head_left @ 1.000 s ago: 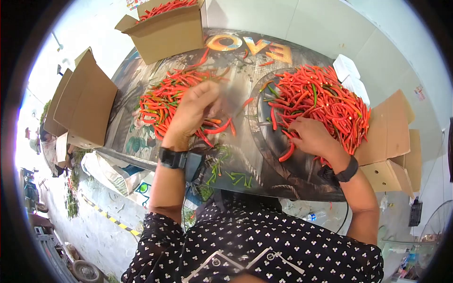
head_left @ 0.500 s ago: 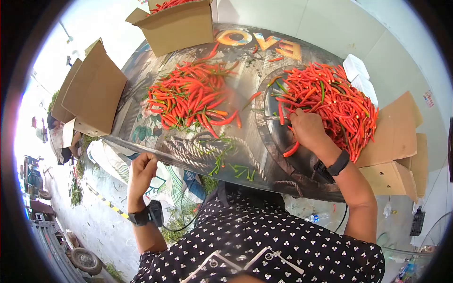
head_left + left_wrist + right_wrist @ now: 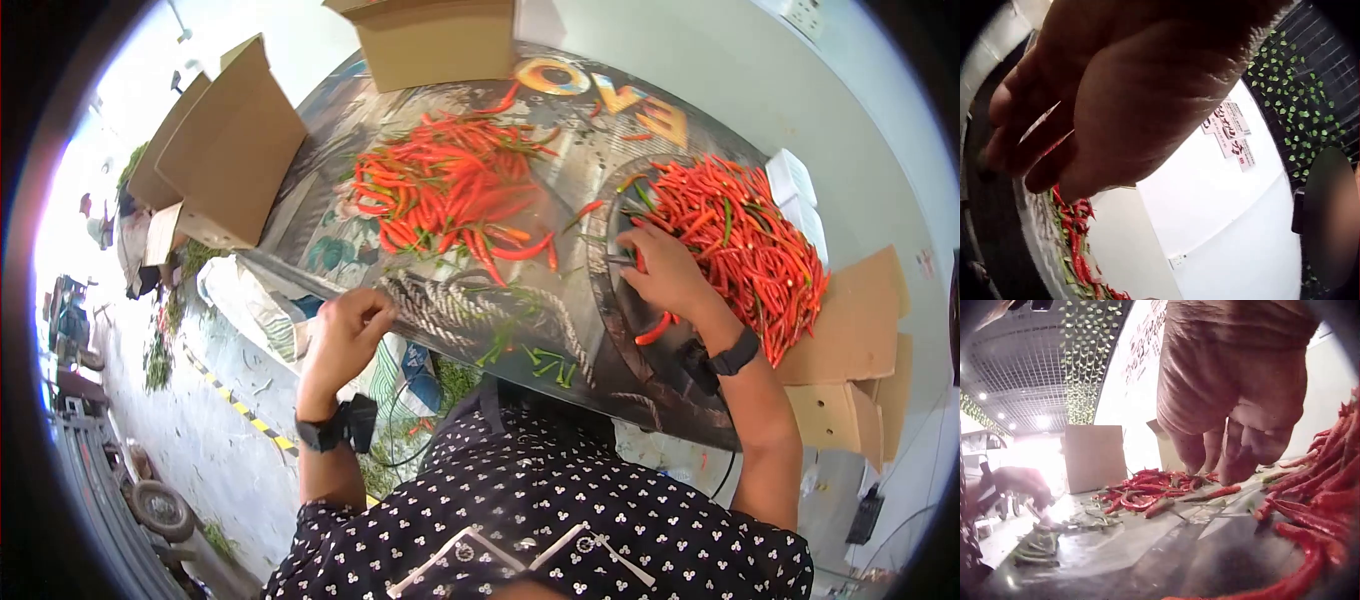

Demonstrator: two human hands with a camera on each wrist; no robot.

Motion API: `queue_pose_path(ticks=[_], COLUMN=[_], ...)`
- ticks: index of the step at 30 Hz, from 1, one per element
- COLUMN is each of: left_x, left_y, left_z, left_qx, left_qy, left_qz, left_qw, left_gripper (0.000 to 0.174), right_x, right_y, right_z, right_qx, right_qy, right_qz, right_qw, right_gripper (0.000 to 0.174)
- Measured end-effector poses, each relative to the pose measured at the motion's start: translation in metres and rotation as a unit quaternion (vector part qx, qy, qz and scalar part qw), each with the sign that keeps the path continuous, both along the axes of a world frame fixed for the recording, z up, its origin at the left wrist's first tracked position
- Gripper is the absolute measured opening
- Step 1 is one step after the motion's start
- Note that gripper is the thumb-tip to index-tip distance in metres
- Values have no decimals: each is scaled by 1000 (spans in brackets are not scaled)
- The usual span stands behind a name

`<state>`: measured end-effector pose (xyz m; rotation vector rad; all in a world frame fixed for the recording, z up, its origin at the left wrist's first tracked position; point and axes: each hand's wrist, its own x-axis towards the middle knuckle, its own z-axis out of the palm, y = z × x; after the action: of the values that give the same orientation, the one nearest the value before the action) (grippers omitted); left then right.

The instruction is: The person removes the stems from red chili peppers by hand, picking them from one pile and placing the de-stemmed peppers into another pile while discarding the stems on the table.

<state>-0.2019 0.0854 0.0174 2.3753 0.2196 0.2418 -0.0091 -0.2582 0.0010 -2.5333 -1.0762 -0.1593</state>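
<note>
In the head view the left hand (image 3: 345,335) hovers at the table's front edge, fingers loosely bent, with nothing visible in them. Its wrist view shows the left hand (image 3: 1110,119) with bent fingers, chilies (image 3: 1079,237) beyond. At the left side of the right-hand chili pile (image 3: 745,240), the right hand (image 3: 668,272) reaches down with bent fingers; a red chili shows between thumb and forefinger, apparently lying beneath. The right wrist view has the right hand (image 3: 1232,394) pointing down over the surface, nothing clearly gripped. A second chili pile (image 3: 450,190), with green stems, lies left of centre.
Green stems (image 3: 548,365) lie near the front edge. Cardboard boxes stand at the back (image 3: 435,45), left (image 3: 235,140) and right (image 3: 840,330). White foam containers (image 3: 792,180) sit behind the right pile. A white sack (image 3: 250,310) is below the table's left front.
The left hand moved from over the left pile down past the front edge, then slightly back up toward it. The right hand stays beside the right pile. The head view has shifted.
</note>
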Motion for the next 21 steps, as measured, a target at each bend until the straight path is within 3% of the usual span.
queue_pose_path(ticks=[1, 8, 11, 14, 17, 19, 21], left_x=[7, 61, 84, 107, 118, 121, 121], left_y=[-4, -22, -33, -43, -51, -53, -51], left_z=[1, -2, -6, -16, -23, -21, -21], left_qx=[13, 71, 118, 185, 243, 251, 261], left_qy=[-32, -96, -106, -102, -124, -109, -91], left_qz=[-18, -167, -212, -215, -206, -206, -207], left_qw=[999, 979, 964, 953, 940, 939, 939], left_gripper=[11, 20, 23, 25, 16, 15, 15], right_x=[-5, -25, -28, -27, -27, -23, -17], right_y=[0, -32, -31, -15, 31, 58, 81], right_z=[10, 24, 35, 37, 27, 11, 1], right_qx=[-56, -221, -283, -250, -23, 41, 96], right_qy=[101, 20, 27, 16, 123, 160, 313], right_qz=[-34, -8, -1, -6, 26, 31, 56], right_qw=[993, 975, 959, 968, 992, 986, 943], right_gripper=[33, 31, 22, 19, 17, 18, 22])
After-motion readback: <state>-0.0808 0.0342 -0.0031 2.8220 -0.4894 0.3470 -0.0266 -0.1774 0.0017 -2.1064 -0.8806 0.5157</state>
